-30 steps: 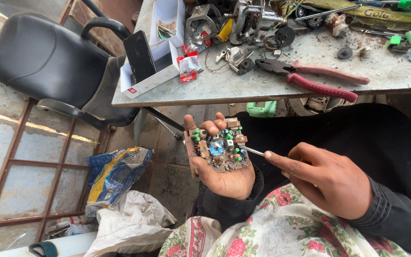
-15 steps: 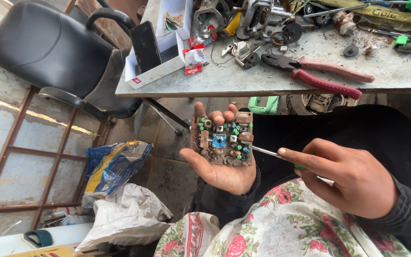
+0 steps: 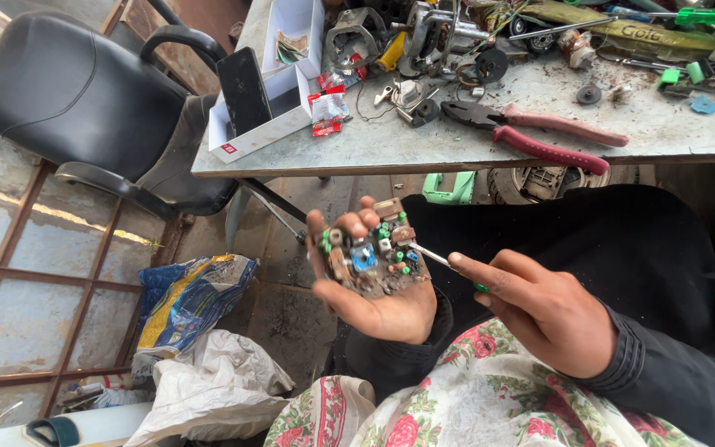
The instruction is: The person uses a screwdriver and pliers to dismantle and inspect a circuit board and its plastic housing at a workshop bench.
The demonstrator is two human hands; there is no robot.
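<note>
Green-studded circuit board [image 3: 371, 258] sits cupped in the left hand [image 3: 374, 290], lifted slightly higher now; right hand [image 3: 544, 310] pinches the screwdriver [image 3: 434, 257], tip touching its edge.

Left hand [image 3: 378, 302], palm up, cradling a small circuit board [image 3: 372, 257] with green, blue and brown components. Right hand [image 3: 544, 310] pinching a thin screwdriver [image 3: 436, 259], tip at the board's right edge. Bench [image 3: 424, 145] above, cluttered: red-handled pliers [image 3: 539, 136], white open box [image 3: 279, 91], dark phone [image 3: 244, 89] leaning against it, assorted metal parts. Black office chair [image 3: 76, 99] at left; crumpled bags [image 3: 188, 302] on the floor; floral cloth [image 3: 490, 397] over the lap.
</note>
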